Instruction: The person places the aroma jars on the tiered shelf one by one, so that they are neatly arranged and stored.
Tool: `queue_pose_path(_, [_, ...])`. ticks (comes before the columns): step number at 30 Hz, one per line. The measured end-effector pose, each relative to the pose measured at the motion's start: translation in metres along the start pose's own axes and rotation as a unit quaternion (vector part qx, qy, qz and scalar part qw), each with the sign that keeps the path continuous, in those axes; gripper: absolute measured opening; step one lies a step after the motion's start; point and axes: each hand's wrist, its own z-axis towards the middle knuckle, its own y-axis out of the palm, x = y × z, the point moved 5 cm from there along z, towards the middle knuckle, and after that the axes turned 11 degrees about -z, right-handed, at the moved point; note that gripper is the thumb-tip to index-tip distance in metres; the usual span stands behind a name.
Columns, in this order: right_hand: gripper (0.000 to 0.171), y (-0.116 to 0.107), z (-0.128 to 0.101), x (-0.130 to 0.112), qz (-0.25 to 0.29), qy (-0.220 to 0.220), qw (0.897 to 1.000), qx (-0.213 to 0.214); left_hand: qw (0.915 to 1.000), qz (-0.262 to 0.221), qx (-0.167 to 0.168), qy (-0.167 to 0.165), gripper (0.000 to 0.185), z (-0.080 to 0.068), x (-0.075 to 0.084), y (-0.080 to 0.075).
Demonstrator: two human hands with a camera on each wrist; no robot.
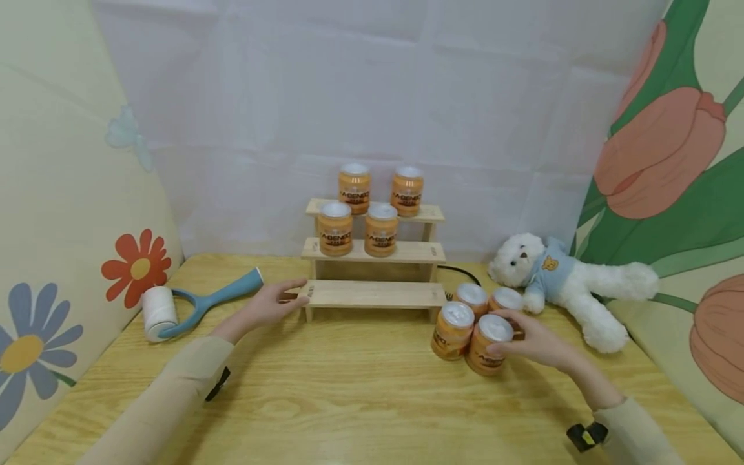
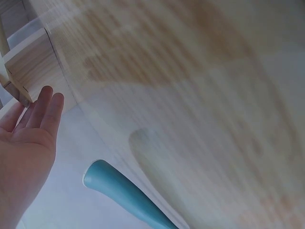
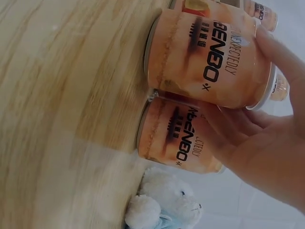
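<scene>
At the near edge, 2 beige sleeves [image 1: 636, 433] reach in over the pale wood-grain counter [image 1: 325, 407], a black strap [image 1: 587, 437] showing at the right cuff. The right hand [image 1: 537, 342] is curled round an orange can [image 1: 488, 354], thumb at its front and fingers at its far side; this can stands upright at the front right of a close group of 4. Beside it to the left is the 2nd can [image 1: 451, 339], and just behind are 2 more cans [image 1: 472, 296], all with silvery tops. Over to the left, a blue-handled roller [image 1: 223, 294] with a white roll lies on the counter. Near it, the left hand [image 1: 270, 303] is loosely extended, fingers nearly straight, the fingertips at the left end of the bottom tier of a wooden rack [image 1: 378, 294]; it holds no can. To the right, beyond the group, a white teddy bear [image 1: 572, 278] in a blue top lies on its back. The rack has 3 tiers: the middle carries 2 upright cans [image 1: 335, 236], and the top carries another 2 cans [image 1: 407, 197]. Behind everything hangs a creased white cloth [image 1: 325, 84], between flower-printed panels [image 1: 657, 155].
</scene>
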Motion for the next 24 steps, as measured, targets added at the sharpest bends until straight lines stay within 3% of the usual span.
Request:
queue_pose_path(6, [0.069,0.0,0.001,-0.001,-0.019,0.028,0.999,0.028,1.0,0.003,0.002,0.003,0.062,0.0,0.001,0.001])
queue_pose_path(12, [0.066,-0.004,-0.003,-0.004,-0.031,0.021,0.998,0.05,1.0,0.008,0.003,0.005,0.062,-0.002,0.002,0.0])
queue_pose_path(16, [0.062,-0.013,-0.006,-0.01,-0.034,0.008,0.997,0.071,0.9999,0.005,0.002,0.008,0.062,-0.003,0.005,0.0])
queue_pose_path(24, [0.065,-0.037,-0.01,-0.027,-0.052,0.031,0.993,0.099,0.9999,0.005,-0.001,0.01,0.062,-0.003,0.006,0.0])
